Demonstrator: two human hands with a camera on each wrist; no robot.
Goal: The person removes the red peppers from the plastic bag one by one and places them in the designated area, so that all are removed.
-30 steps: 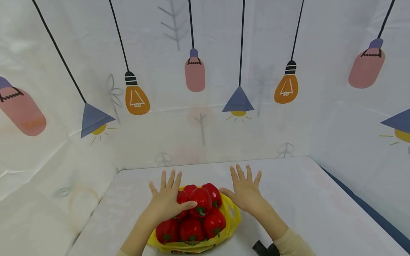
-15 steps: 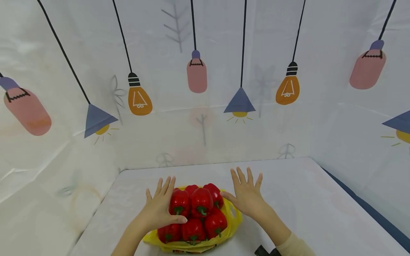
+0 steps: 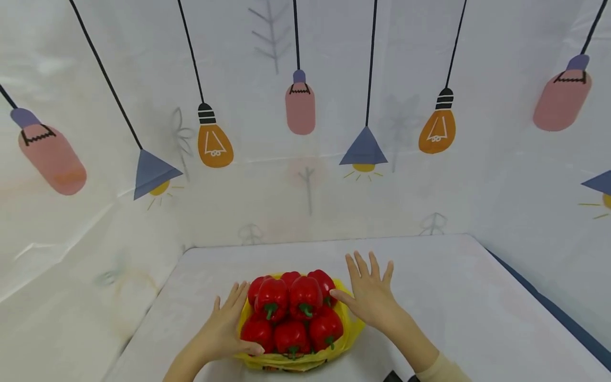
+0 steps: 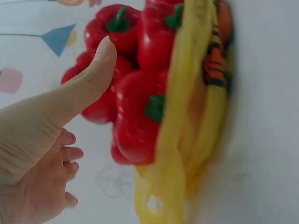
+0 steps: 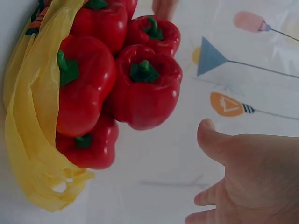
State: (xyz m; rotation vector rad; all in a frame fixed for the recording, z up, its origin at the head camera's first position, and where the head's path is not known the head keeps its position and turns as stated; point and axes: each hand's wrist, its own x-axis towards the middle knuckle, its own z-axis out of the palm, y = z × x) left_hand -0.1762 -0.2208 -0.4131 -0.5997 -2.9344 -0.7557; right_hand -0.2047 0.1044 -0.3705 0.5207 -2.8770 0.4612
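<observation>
Several glossy red bell peppers (image 3: 291, 337) with green stems are heaped in a yellow plastic bag (image 3: 350, 331) on the white table. The bag's edge is down around them, so the upper peppers stand out of it. My left hand (image 3: 219, 331) is at the left side of the heap, fingers extended, its thumb in front of the bag's left edge. In the left wrist view the thumb (image 4: 91, 77) overlaps the peppers. On the right, my right hand (image 3: 372, 294) has its fingers spread and its thumb pointing at the upper right pepper. Neither hand grips anything.
The white table (image 3: 429, 281) reaches back to a pale curtain (image 3: 267, 201) printed with lamps and bulbs, which also runs along both sides. A small black object (image 3: 393, 376) lies at the front edge, beside the right sleeve (image 3: 441, 369).
My left hand has moved left and down, off the front of the peppers to the bag's left side. The right hand stays almost where it was. The view has shifted slightly.
</observation>
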